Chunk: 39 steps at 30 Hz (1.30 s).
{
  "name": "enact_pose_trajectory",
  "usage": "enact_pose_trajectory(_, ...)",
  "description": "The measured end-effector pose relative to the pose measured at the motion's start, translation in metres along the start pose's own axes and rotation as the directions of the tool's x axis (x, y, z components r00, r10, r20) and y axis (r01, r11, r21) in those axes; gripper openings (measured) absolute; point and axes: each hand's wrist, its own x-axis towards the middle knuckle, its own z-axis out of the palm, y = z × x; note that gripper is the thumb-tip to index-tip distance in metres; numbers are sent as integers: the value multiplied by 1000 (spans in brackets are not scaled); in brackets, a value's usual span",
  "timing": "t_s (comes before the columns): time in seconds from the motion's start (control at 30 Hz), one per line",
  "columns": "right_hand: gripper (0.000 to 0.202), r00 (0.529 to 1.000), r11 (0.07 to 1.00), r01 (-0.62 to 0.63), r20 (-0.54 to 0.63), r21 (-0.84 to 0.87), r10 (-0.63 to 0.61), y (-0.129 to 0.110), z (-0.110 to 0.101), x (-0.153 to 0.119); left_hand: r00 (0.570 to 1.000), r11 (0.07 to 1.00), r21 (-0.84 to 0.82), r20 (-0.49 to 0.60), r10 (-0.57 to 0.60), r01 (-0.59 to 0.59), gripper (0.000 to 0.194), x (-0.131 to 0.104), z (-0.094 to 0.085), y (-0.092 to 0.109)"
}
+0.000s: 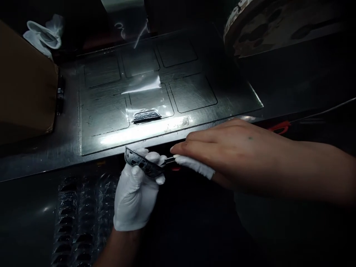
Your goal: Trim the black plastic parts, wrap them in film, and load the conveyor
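Note:
My left hand (137, 193), in a white glove, is closed on a small black plastic part (143, 163) with slanted ends and cut-outs, tilted up just in front of the table edge. My right hand (222, 148) is bare except for a white cover on the thumb. Between its thumb and fingers it pinches a slim dark tool (169, 160), whose tip meets the right end of the part; its exact kind is hidden. A similar black part (147, 116) lies on the table in a clear plastic bag (144, 83).
A clear sheet (97, 142) with rounded rectangles covers the metal table. A cardboard box (26, 85) stands left, white cloth (46, 35) behind it. Clear trays (66, 218) with several black parts sit lower left. A large reel (278, 27) is upper right, red-handled scissors (280, 127) behind my right wrist.

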Motion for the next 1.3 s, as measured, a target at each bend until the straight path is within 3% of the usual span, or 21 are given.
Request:
enact_pose_trajectory(0.27,29,991,996,54,129,-72,-45,-6,6,11,1000,1000,-4,-5,26,-26,23,-1,2,0)
enact_pose_trajectory(0.57,30,991,979,82,118,-185,-61,-8,10,8,995,989,117,-32,96,-92,15,-1,-4,-3)
enact_pose_trajectory(0.8,21,992,977,79,111,-200,-58,-10,11,5,994,985,137,-29,108,-103,23,-3,-4,-7)
enact_pose_trajectory(0.93,27,996,974,64,81,-218,-48,-14,14,3,975,964,181,-66,212,-197,23,-5,-4,-11)
enact_pose_trajectory(1.1,30,998,978,31,64,-208,-18,-23,15,1,918,875,327,-51,394,-357,23,-7,-4,-18)
enact_pose_trajectory(1.3,30,999,989,37,33,-144,-33,-23,16,-4,912,878,285,-34,409,-384,21,-5,0,-19)
